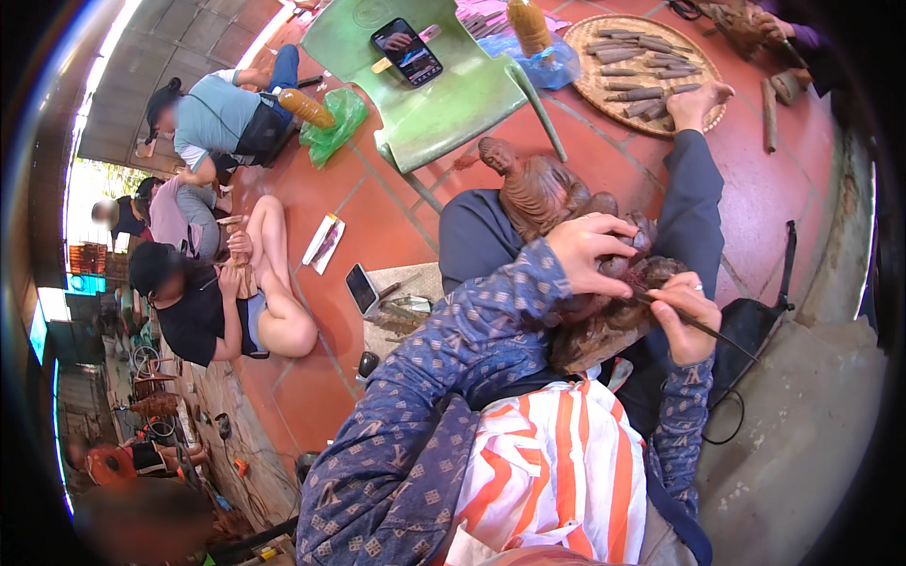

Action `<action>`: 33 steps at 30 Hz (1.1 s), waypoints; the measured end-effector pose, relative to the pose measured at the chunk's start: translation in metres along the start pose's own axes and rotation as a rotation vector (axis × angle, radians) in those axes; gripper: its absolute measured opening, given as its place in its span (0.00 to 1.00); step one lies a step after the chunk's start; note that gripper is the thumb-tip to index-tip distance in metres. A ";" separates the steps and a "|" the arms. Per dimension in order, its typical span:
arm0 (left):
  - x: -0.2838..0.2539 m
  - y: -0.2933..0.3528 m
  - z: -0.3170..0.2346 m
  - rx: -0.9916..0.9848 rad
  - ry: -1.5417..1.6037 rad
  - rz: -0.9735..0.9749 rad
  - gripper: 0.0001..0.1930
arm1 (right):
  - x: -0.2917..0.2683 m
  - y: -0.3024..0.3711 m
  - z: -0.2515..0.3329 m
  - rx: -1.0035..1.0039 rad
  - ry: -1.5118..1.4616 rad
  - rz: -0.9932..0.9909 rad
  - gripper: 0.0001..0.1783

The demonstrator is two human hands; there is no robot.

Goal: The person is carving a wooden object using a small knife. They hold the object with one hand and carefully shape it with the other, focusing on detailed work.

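Note:
A brown carved wooden statue point(543, 196) of a robed figure lies across my lap, its head pointing away from me and its thick base point(604, 341) close to my body. My left hand point(595, 253) grips the carving, thumb and fingers bent around its rounded lower part. Held in my right hand point(687, 316) is a thin, dark carving tool point(714, 333). Its handle end sticks out toward the lower right. The tool's tip meets the wood close to my left fingertips, but the exact contact is hidden.
Ahead stands a green plastic chair point(444, 104) with a phone point(407, 51) on it. A round woven tray point(578, 71) holds several carving tools, beside my bare foot. Left on the tiles are a second phone point(361, 289) and more tools on a mat. Other people sit further left.

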State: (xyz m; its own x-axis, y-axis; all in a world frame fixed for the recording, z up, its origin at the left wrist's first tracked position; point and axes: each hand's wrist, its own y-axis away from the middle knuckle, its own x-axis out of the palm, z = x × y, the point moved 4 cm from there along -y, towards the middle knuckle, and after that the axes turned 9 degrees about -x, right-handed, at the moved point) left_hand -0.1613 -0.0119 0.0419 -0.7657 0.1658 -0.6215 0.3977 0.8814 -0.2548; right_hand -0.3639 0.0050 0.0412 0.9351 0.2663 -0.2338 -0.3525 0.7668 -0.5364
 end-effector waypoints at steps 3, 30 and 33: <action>0.001 0.006 0.010 0.054 0.056 0.035 0.29 | 0.011 0.002 0.000 0.007 0.108 0.067 0.08; 0.003 0.000 0.007 -0.011 -0.012 0.022 0.23 | 0.004 0.007 -0.010 0.064 0.021 -0.026 0.08; 0.010 -0.005 0.005 -0.103 -0.092 0.016 0.23 | -0.009 0.007 -0.010 0.057 0.073 -0.095 0.08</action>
State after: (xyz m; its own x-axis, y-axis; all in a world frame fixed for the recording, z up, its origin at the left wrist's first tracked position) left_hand -0.1688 -0.0171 0.0335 -0.7082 0.1430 -0.6913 0.3521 0.9204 -0.1703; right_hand -0.3754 0.0016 0.0315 0.9584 0.1493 -0.2431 -0.2576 0.8192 -0.5124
